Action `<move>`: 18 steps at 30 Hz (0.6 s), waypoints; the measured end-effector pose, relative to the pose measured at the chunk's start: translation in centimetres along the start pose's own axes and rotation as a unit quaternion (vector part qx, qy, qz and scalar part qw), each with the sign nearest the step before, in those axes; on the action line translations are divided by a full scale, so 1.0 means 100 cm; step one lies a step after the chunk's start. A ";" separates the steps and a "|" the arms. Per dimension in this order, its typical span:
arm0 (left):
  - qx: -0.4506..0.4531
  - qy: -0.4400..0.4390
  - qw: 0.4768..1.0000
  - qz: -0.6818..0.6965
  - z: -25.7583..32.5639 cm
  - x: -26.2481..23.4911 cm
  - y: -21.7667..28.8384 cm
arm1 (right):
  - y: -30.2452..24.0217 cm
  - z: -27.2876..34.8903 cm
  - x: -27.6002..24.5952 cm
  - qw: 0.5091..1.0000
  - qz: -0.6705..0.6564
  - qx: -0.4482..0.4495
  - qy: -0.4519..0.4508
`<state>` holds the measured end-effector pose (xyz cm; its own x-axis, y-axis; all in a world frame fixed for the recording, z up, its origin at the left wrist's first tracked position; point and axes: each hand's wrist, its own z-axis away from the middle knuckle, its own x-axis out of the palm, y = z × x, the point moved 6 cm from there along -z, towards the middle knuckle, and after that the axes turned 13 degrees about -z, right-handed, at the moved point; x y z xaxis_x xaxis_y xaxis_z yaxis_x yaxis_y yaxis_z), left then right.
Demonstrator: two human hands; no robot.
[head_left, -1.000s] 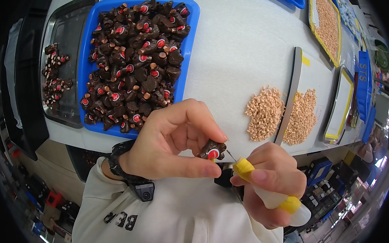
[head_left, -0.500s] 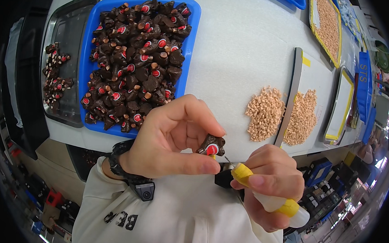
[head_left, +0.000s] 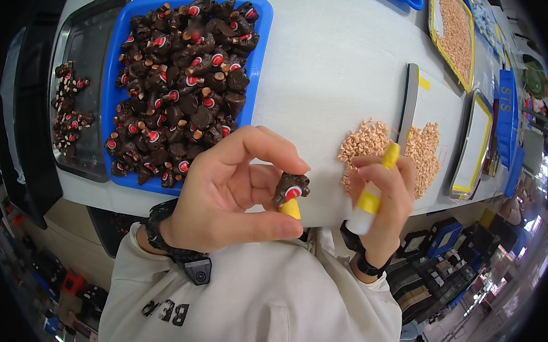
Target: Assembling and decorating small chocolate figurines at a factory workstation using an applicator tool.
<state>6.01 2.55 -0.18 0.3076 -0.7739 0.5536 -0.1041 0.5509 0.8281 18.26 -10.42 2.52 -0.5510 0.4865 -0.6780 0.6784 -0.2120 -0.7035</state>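
One dark brown, lumpy piece (head_left: 291, 183) with a round red-and-white label is at the centre of the frame, held toward the fingertips of the left hand (head_left: 217, 196). That hand is curled into a loose ring, its index finger above the piece and its thumb below; a small yellow part (head_left: 292, 209) fills the space by the thumb. The piece's long axis is hard to judge.

Right of it, across an open gap, the right hand (head_left: 391, 205) is folded around a white bottle (head_left: 369, 202) with yellow bands. The bottle slants steeply, yellow end toward the upper right, so it points away from the piece. This hand is the nearer one to a heap of pale tan granules (head_left: 363, 138), partly behind it; a second heap (head_left: 429, 151) lies further right, beyond a grey strip (head_left: 408, 97).

At upper left, a blue tray (head_left: 263, 53) holds many similar brown pieces (head_left: 179, 95). At far left, a metal tray (head_left: 98, 44) holds a few speckled ones (head_left: 71, 108).
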 end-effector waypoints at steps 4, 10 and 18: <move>-0.031 0.003 0.999 0.032 0.002 0.000 0.000 | 0.005 -0.001 0.013 0.994 0.096 -0.030 -0.037; -0.055 -0.016 0.996 0.063 0.001 0.004 0.000 | 0.004 -0.007 0.019 0.989 0.114 -0.043 -0.088; -0.110 -0.040 0.991 0.057 0.003 0.010 -0.003 | 0.006 -0.004 0.019 0.991 0.098 -0.046 -0.074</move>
<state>6.06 1.54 0.16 0.2283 -0.7200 0.6553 0.0781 0.6845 0.7249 17.80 -9.29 0.88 -0.4652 0.3127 -0.8281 0.8167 -0.2091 -0.5378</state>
